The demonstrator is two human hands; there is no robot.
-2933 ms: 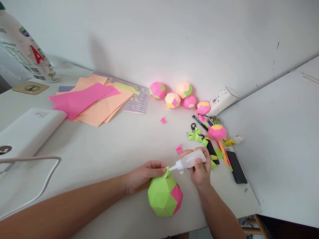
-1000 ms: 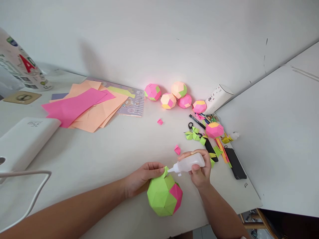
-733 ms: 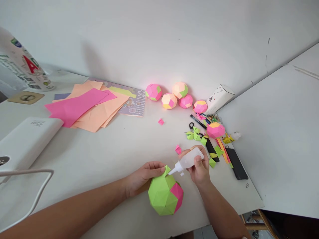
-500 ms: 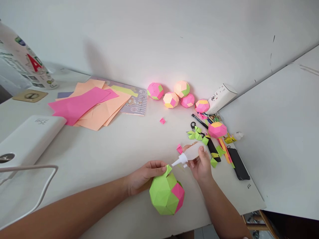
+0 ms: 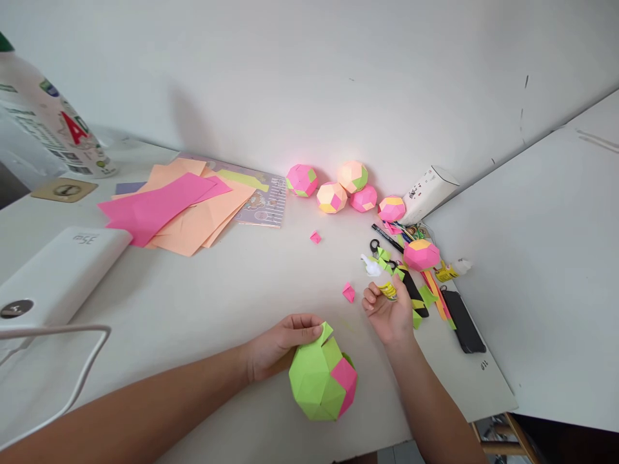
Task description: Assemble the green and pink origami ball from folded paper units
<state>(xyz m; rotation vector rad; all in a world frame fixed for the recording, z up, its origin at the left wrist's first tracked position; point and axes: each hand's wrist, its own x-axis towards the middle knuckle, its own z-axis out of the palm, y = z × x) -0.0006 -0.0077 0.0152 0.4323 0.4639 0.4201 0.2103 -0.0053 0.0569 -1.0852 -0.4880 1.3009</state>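
At the front of the table is a green folded-paper ball (image 5: 316, 380) with a pink section on its right side. My left hand (image 5: 287, 338) is closed, with thumb and fingers pinching a small folded green paper piece (image 5: 325, 332) at the ball's top edge. I cannot tell whether that piece is joined to the ball. Up and to the right, my right hand (image 5: 393, 316) is wrapped around a glue bottle (image 5: 382, 280) with a yellow label, its white nozzle pointing up and left. A small pink folded piece (image 5: 349, 292) lies just left of the right hand.
Several finished paper balls (image 5: 331, 197) stand along the wall. Pink and peach paper sheets (image 5: 193, 212) lie at the left, near a white power bank (image 5: 62, 270) and a bottle (image 5: 53, 116). Scissors (image 5: 374, 245), a second glue bottle (image 5: 452, 269) and a black phone-like object (image 5: 463, 320) are at the right.
My right hand has swung the glue bottle away from the green piece, up and right, and its nozzle now points upward. My left hand keeps its pinch in the same spot.
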